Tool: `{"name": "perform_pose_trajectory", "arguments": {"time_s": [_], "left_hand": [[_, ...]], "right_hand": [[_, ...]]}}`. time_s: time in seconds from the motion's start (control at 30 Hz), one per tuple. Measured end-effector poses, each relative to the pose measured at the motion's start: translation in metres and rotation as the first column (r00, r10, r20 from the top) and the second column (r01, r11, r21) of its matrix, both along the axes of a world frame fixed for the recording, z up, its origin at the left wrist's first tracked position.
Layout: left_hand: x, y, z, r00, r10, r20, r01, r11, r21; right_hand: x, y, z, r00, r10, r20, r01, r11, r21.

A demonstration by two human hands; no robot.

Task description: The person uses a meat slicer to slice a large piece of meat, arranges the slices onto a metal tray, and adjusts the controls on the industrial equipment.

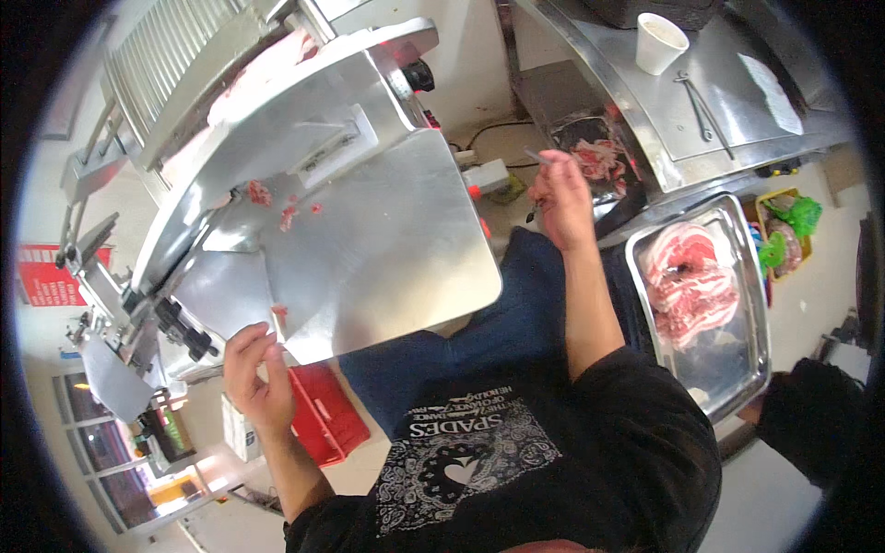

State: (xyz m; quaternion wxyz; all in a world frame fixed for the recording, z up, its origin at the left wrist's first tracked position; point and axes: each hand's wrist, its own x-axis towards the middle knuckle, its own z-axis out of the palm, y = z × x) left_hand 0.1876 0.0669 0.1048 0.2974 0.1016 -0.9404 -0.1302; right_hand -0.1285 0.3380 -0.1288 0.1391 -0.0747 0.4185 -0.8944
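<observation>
A large metal meat slicer (387, 242) stands before me, with small red meat scraps (259, 193) on its flat plate. Pale meat (266, 72) lies behind the slicer's long curved guard. My left hand (257, 377) is at the plate's near left corner, fingers bent and apart, beside a small meat scrap (279, 314). Past the plate's right side, my right hand (563, 197) is closed around a slim grey tool (538, 157). A dark end shows below those fingers; the rest of the tool is hidden.
At right, a steel tray (719, 370) holds marbled meat slices (691, 283). Meat trimmings (598, 162) lie in a dark container. The steel counter bears a white cup (660, 43) and a wrench-like tool (697, 110). A red crate (328, 415) sits below. Another person's black sleeve (809, 422) is near the tray.
</observation>
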Motion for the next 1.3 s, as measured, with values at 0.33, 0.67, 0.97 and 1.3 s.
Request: {"name": "perform_pose_trajectory", "arguments": {"time_s": [0.33, 0.67, 0.97, 1.3], "left_hand": [[0.045, 0.031, -0.009, 0.931, -0.362, -0.050, 0.325, 0.758, 0.566], [0.259, -0.046, -0.099, 0.909, 0.342, -0.237, -0.205, 0.864, 0.459], [0.390, -0.202, -0.193, 0.682, 0.731, 0.029, -0.653, 0.590, 0.474], [0.432, -0.384, -0.337, 0.730, 0.364, -0.578, 0.680, -0.469, 0.564]], "right_hand": [[0.176, -0.069, 0.224, 0.863, 0.424, -0.274, -0.505, 0.734, -0.453], [0.424, -0.255, 0.154, 0.364, 0.817, -0.447, -0.844, 0.492, 0.212], [0.547, -0.479, 0.040, 0.115, 0.993, -0.008, -0.916, 0.109, 0.385], [0.552, -0.639, -0.027, -0.156, 0.976, -0.155, -0.855, -0.054, 0.515]]}}
